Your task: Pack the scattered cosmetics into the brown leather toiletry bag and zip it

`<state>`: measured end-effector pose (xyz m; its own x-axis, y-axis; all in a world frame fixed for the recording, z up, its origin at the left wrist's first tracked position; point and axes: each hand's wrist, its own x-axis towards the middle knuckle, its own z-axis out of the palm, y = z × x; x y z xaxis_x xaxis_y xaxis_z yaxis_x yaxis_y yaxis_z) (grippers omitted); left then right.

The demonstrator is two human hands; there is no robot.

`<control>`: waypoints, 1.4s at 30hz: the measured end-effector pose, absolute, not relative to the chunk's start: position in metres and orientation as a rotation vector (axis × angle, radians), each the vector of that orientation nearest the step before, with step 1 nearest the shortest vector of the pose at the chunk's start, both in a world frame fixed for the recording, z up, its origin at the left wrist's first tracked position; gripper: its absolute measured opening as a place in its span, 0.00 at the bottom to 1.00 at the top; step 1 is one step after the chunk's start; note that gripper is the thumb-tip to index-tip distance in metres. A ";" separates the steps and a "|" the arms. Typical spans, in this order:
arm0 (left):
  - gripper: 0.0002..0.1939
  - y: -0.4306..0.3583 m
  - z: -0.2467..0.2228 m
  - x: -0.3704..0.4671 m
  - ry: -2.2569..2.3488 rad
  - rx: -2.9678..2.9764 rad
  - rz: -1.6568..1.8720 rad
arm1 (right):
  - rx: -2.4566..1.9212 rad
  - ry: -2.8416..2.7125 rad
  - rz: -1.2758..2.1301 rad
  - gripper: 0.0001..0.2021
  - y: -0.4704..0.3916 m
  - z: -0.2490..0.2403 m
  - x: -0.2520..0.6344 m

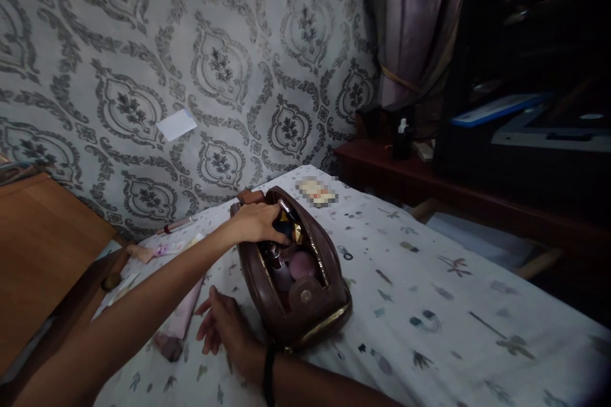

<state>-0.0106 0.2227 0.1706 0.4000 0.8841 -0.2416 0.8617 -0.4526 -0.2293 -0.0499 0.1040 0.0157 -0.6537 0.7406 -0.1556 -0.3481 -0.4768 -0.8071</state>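
Black and narrow, a band [268,374] circles the wrist of the right hand [233,329]. The fingers of that hand are loosely curled and part-spread, with nothing visible in their grasp. Just beyond their tips, toward the left, lies a pink tube [189,306] with a dark cap [170,347].

On the other side of the right fingers, and farther forward, the brown bag [334,262] stands unzipped on a white printed cloth [458,337]. A round snap [306,296] marks the flap at its near end. Inside, on the near side of the left fingers, sit a pink rounded item [301,265] and something with a shiny cap [273,250].

The left hand [260,222] reaches over the bag's left edge, its fingers bent down into the opening around a dark item [285,229]; I cannot tell whether they grip it or merely touch it. Just right of these fingers are a gold faceted piece [298,233] and a slim silver-ended stick [287,208].

Well left of the left fingers is a wooden cabinet [52,229]. Beyond them, to the right, a blurred yellowish patch [316,192] lies on the cloth. Farther off, a dark bottle [401,145] with a pale top stands before a tied curtain [415,25], and a white paper [176,125] shows against the patterned wall [219,63].
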 end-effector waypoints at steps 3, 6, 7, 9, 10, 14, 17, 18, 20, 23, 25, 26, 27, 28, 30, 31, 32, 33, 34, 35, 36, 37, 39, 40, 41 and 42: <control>0.33 0.223 0.169 -0.010 -1.610 -2.573 0.508 | -0.669 -1.030 2.150 0.35 0.104 0.015 -0.051; 0.29 0.224 0.170 -0.012 -1.630 -2.582 0.479 | -0.673 -1.038 2.162 0.35 0.105 0.014 -0.053; 0.28 0.225 0.171 -0.013 -1.637 -2.590 0.461 | -0.672 -1.040 2.161 0.35 0.105 0.014 -0.053; 0.25 0.225 0.175 -0.019 -1.624 -2.628 0.390 | -0.667 -1.047 2.151 0.36 0.106 0.013 -0.053; 0.22 0.223 0.178 -0.022 -1.607 -2.661 0.326 | -0.670 -1.055 2.148 0.36 0.105 0.012 -0.053; 0.13 0.204 0.187 -0.040 -1.589 -2.730 -0.130 | -0.660 -1.066 2.099 0.34 0.103 0.010 -0.052; 0.13 0.176 0.184 -0.058 -1.558 -2.581 -0.551 | -0.635 -1.068 2.070 0.34 0.102 0.008 -0.051; 0.13 0.165 0.180 -0.066 -1.550 -2.509 -0.648 | -0.634 -1.078 2.068 0.34 0.102 0.007 -0.051; 0.13 0.145 0.169 -0.083 -1.603 -2.379 -0.734 | -0.631 -1.104 2.062 0.34 0.101 0.007 -0.050; 0.12 0.118 0.146 -0.112 -1.799 -2.268 -0.728 | -0.618 -1.138 2.045 0.33 0.101 0.009 -0.049; 0.12 0.104 0.130 -0.132 -1.934 -2.247 -0.754 | -0.619 -1.149 2.033 0.33 0.101 0.010 -0.047; 0.13 0.098 0.121 -0.142 -2.005 -2.234 -0.782 | -0.620 -1.153 2.027 0.33 0.101 0.010 -0.047; 0.13 0.092 0.113 -0.151 -2.076 -2.215 -0.814 | -0.622 -1.155 2.021 0.33 0.101 0.010 -0.046; 0.14 0.087 0.106 -0.159 -2.142 -2.188 -0.850 | -0.624 -1.159 2.018 0.32 0.101 0.010 -0.046; 0.15 0.078 0.092 -0.175 -2.239 -2.113 -0.925 | -0.623 -1.163 2.016 0.31 0.101 0.010 -0.046; 0.15 0.074 0.085 -0.183 -2.266 -2.064 -0.963 | -0.620 -1.166 2.018 0.30 0.101 0.009 -0.046; 0.15 0.071 0.079 -0.190 -2.281 -2.009 -1.003 | -0.616 -1.169 2.021 0.29 0.101 0.009 -0.046; 0.15 0.068 0.074 -0.196 -2.291 -1.946 -1.047 | -0.612 -1.173 2.023 0.29 0.102 0.008 -0.046; 0.15 0.065 0.068 -0.203 -2.300 -1.878 -1.097 | -0.610 -1.177 2.024 0.28 0.102 0.008 -0.047; 0.15 0.063 0.063 -0.209 -2.307 -1.805 -1.152 | -0.610 -1.182 2.024 0.28 0.102 0.007 -0.047; 0.16 0.061 0.058 -0.215 -2.314 -1.736 -1.204 | -0.613 -1.186 2.022 0.28 0.102 0.007 -0.047; 0.16 0.059 0.053 -0.221 -2.324 -1.678 -1.236 | -0.619 -1.186 2.020 0.28 0.102 0.007 -0.047; 0.15 0.055 0.043 -0.231 -2.360 -1.621 -1.216 | -0.644 -1.183 2.020 0.29 0.101 0.007 -0.047; 0.15 0.053 0.040 -0.235 -2.384 -1.623 -1.161 | -0.654 -1.182 2.021 0.29 0.101 0.008 -0.047; 0.14 0.052 0.037 -0.238 -2.409 -1.636 -1.090 | -0.664 -1.182 2.021 0.30 0.101 0.008 -0.047; 0.13 0.051 0.035 -0.240 -2.433 -1.658 -1.013 | -0.673 -1.185 2.021 0.30 0.101 0.008 -0.047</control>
<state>-0.2397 0.0507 0.0348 -0.4327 0.8227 0.3687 0.8413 0.2215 0.4931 -0.0468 0.1005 0.0080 -0.6279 0.7732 -0.0887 -0.2998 -0.3455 -0.8892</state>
